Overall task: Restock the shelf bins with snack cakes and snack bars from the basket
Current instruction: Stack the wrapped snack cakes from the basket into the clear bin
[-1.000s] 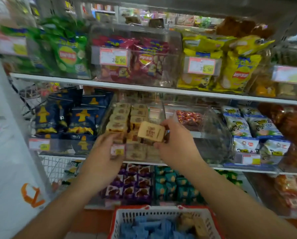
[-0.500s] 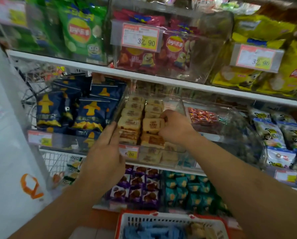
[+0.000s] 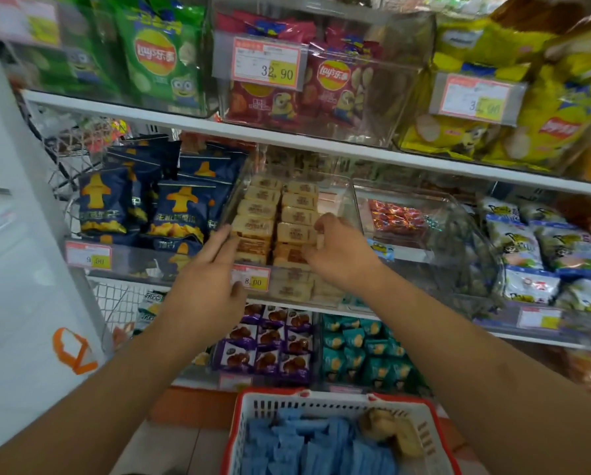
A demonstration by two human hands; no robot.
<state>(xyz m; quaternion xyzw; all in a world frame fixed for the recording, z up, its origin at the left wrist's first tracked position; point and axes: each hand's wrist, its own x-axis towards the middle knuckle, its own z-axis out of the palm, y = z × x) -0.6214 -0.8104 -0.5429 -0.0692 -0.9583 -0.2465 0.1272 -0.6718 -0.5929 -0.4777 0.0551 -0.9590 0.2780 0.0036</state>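
A clear shelf bin on the middle shelf holds two rows of beige wrapped snack cakes. My right hand reaches into the bin, its fingers curled on a snack cake near the front of the right row. My left hand is open, its fingers laid against the bin's front left corner beside the price tag. Below, a red-rimmed white basket holds many blue snack bar packets and a few beige cakes.
Navy snack bags fill the bin to the left, and a clear bin of red candies stands to the right. Chip bags line the shelf above. Purple packs and teal packs sit below. A white panel is at the left.
My right hand carried a snack cake from in front of the bin into its right row. My left hand slid up to the bin's front left corner. The view moved closer.
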